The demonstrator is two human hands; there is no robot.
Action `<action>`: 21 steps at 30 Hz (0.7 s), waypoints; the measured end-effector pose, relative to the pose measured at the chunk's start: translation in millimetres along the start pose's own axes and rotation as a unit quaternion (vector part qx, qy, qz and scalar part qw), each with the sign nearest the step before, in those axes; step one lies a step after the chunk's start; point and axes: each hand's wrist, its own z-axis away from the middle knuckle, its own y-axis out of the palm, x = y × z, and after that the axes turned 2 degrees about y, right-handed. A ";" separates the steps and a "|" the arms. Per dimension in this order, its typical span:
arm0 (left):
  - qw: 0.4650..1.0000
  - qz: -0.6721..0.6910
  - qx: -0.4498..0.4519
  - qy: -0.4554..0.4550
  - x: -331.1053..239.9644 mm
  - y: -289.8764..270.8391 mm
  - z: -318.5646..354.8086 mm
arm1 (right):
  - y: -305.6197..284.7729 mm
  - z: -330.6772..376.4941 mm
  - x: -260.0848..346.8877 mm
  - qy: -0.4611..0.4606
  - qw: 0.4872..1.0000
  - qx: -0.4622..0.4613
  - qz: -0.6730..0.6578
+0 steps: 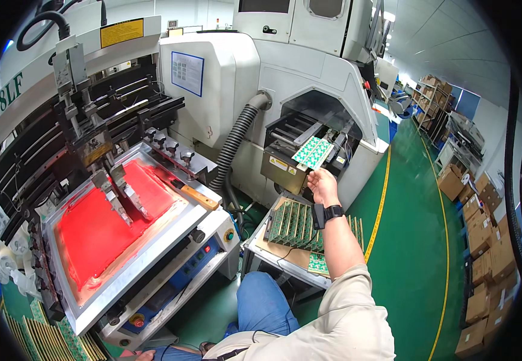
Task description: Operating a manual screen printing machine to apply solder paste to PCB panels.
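A person's right hand [322, 183] holds a green-and-white circuit board [314, 151] at the mouth of a white machine [315, 81].
From where I stand, the right thumb and fingers pinch the board's near edge, the board itself lying beside metal rails [292, 128] in the opening. The left hand [145, 355] barely shows, low by the person's lap; its grip I cannot tell. Below the right forearm, a small table [254, 245] bears a row of green boards [290, 222]. Leftward, red paste [101, 231] covers a metal-framed screen [134, 271].
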 end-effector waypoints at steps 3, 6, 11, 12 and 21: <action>1.000 -0.013 -0.011 -0.005 2.5 -0.3 -2.1 | -2.4 -2.8 -2.0 0.009 1.000 -0.004 0.000; 1.000 -0.008 -0.008 -0.003 2.7 1.2 -1.1 | -2.5 -6.3 -4.5 0.012 1.000 0.006 0.004; 1.000 -0.008 -0.016 -0.006 1.4 8.0 3.6 | -1.6 -17.0 -9.9 0.029 1.000 0.009 0.006; 1.000 -0.008 -0.017 -0.004 2.6 11.1 -0.2 | -4.5 -21.5 -12.3 0.029 1.000 0.007 0.000; 0.999 -0.007 -0.028 0.017 7.5 37.7 -30.1 | -27.3 -72.6 -22.8 0.016 1.000 -0.020 -0.018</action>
